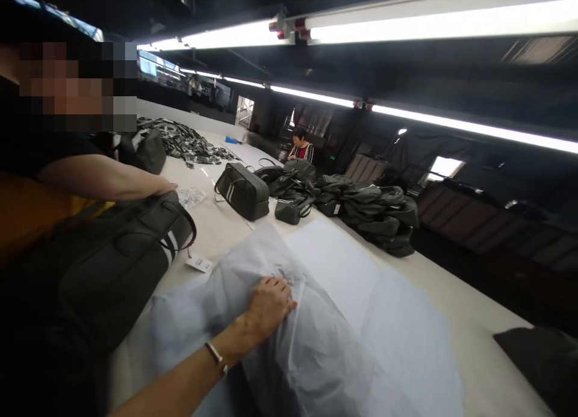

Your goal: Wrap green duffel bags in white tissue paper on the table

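Note:
My left hand, with a bracelet on the wrist, reaches in from the lower left. Its fingers are curled into a translucent whitish plastic bag, which bunches up around them. Something dark shows through the plastic low in the view, too veiled to name. Under and beyond the plastic bag lie pale, flat sheets on the table. My right hand is out of sight. A white paper tag lies just left of the plastic.
At the left a co-worker's hand rests on a dark duffel bag with white stripes. Another striped bag stands on the table, beside heaped dark bags. Farther back are piled straps and a seated person.

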Tool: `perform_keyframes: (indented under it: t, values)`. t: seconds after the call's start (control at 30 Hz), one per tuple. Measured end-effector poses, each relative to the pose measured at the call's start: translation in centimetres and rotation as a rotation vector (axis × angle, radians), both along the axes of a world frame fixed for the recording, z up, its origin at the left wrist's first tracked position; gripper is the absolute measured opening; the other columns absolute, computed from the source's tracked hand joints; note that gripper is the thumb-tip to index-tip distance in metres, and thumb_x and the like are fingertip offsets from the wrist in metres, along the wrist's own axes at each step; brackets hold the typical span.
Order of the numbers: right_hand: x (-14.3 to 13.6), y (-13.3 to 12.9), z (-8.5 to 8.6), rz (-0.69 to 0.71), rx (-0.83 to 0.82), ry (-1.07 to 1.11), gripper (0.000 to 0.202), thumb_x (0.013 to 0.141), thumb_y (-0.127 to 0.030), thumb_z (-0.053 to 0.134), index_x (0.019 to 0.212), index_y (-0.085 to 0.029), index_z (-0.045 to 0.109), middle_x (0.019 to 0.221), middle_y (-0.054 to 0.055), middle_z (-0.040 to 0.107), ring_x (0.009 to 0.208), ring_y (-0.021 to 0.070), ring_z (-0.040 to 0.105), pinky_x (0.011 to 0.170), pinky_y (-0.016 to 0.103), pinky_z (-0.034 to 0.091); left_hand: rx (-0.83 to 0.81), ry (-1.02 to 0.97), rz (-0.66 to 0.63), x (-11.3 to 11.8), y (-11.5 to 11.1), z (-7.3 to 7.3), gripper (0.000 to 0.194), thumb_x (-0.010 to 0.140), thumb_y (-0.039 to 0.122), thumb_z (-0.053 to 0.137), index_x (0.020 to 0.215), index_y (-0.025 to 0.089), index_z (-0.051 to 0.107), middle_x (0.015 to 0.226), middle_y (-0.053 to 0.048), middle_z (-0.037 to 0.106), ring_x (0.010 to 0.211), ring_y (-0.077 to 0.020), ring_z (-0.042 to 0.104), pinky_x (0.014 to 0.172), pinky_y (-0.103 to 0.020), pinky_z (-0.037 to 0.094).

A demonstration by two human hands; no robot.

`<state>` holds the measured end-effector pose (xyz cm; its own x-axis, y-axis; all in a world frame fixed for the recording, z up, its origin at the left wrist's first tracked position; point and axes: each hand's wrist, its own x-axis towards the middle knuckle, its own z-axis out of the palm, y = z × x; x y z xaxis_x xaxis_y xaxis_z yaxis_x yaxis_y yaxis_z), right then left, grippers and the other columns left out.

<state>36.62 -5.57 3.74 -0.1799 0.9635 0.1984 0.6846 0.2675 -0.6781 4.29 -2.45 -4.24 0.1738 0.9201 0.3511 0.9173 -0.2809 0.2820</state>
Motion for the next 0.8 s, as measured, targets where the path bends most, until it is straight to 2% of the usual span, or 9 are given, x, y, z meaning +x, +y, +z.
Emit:
perform_keyframes:
  t: [0.1, 0.17, 0.23, 0.3, 0.4, 0.5, 0.63, 0.73, 0.8]
  values:
    - [-6.6, 0.9, 4.6, 0.185, -0.172, -0.042, 0.031, 0.085, -0.056, 0.060, 0.079, -0.029, 0.073, 0.075, 0.003, 0.070, 0.067, 0.0180, 0.063, 0.060, 0.027, 0.052, 0.006, -0.052, -0.041, -0.5, 0.2, -0.2, 0.027, 0.090, 0.039, 0.068, 0.102, 0.015, 0.068, 0.113, -0.012, 0.070, 0.111, -0.0285, 0.061, 0.098, -0.044, 0.044]
    - [-12.7, 3.2, 6.3, 0.380, -0.344, -0.083, 0.023, 0.082, -0.046, 0.065, 0.075, -0.025, 0.071, 0.073, 0.000, 0.068, 0.071, 0.0166, 0.060, 0.066, 0.026, 0.049, 0.025, -0.081, -0.084, -1.0, 0.5, -0.5, 0.032, 0.088, 0.043, 0.069, 0.105, 0.015, 0.068, 0.114, -0.012, 0.069, 0.111, -0.0290, 0.061, 0.098, -0.045, 0.044]
    - [-18.1, 6.5, 6.1, 0.503, -0.465, -0.120, 0.018, 0.080, -0.037, 0.066, 0.074, -0.021, 0.069, 0.069, -0.002, 0.065, 0.068, 0.0135, 0.056, 0.063, 0.023, 0.043, 0.045, -0.104, -0.129, -1.4, 0.7, -1.1, 0.037, 0.086, 0.047, 0.070, 0.106, 0.015, 0.067, 0.115, -0.011, 0.070, 0.111, -0.0289, 0.062, 0.100, -0.044, 0.045]
    - [-21.6, 10.4, 4.5, 0.522, -0.525, -0.195, 0.017, 0.078, -0.035, 0.065, 0.074, -0.019, 0.068, 0.063, -0.004, 0.060, 0.060, 0.0104, 0.049, 0.055, 0.021, 0.037, 0.070, -0.110, -0.155, -1.6, 0.9, -2.0, 0.043, 0.086, 0.053, 0.068, 0.109, 0.016, 0.068, 0.116, -0.012, 0.070, 0.110, -0.0285, 0.063, 0.101, -0.043, 0.045]
    - [-23.2, 15.7, 1.5, 0.454, -0.535, -0.451, 0.015, 0.073, -0.033, 0.067, 0.073, -0.018, 0.071, 0.060, -0.004, 0.061, 0.057, 0.0094, 0.048, 0.051, 0.021, 0.034, 0.145, -0.099, -0.176, -1.8, 1.1, -3.6, 0.054, 0.089, 0.061, 0.057, 0.119, 0.017, 0.065, 0.124, -0.014, 0.067, 0.114, -0.0282, 0.062, 0.103, -0.041, 0.044]
    - [-23.3, 19.1, 0.0, 0.411, -0.543, -0.644, 0.010, 0.067, -0.030, 0.072, 0.069, -0.020, 0.073, 0.060, -0.003, 0.066, 0.057, 0.0116, 0.055, 0.051, 0.022, 0.037, 0.246, -0.079, -0.217, -2.0, 1.1, -5.1, 0.065, 0.090, 0.066, 0.050, 0.125, 0.013, 0.062, 0.128, -0.016, 0.065, 0.116, -0.0288, 0.061, 0.103, -0.042, 0.043]
    - [-24.4, 20.5, 0.0, 0.412, -0.469, -0.805, 0.008, 0.060, -0.028, 0.079, 0.059, -0.024, 0.072, 0.053, -0.003, 0.063, 0.055, 0.0144, 0.057, 0.053, 0.025, 0.039, 0.386, -0.040, -0.228, -2.2, 1.2, -6.1, 0.063, 0.094, 0.062, 0.044, 0.125, 0.011, 0.062, 0.125, -0.016, 0.066, 0.117, -0.0276, 0.058, 0.103, -0.040, 0.042]
    - [-25.5, 20.5, -0.2, 0.407, -0.379, -0.923, 0.023, 0.053, -0.030, 0.086, 0.048, -0.024, 0.064, 0.045, -0.002, 0.054, 0.054, 0.0183, 0.058, 0.059, 0.031, 0.042, 0.446, -0.032, -0.202, -2.0, 1.3, -6.4, 0.051, 0.097, 0.051, 0.046, 0.123, 0.012, 0.063, 0.122, -0.014, 0.068, 0.115, -0.0265, 0.059, 0.102, -0.038, 0.044]
    - [-25.8, 20.5, -0.5, 0.392, -0.333, -0.983, 0.031, 0.050, -0.033, 0.090, 0.047, -0.023, 0.060, 0.047, 0.000, 0.054, 0.060, 0.0234, 0.062, 0.064, 0.035, 0.045, 0.475, -0.043, -0.165, -1.9, 1.3, -6.5, 0.037, 0.097, 0.040, 0.050, 0.119, 0.015, 0.065, 0.119, -0.011, 0.070, 0.113, -0.0241, 0.060, 0.101, -0.036, 0.046]
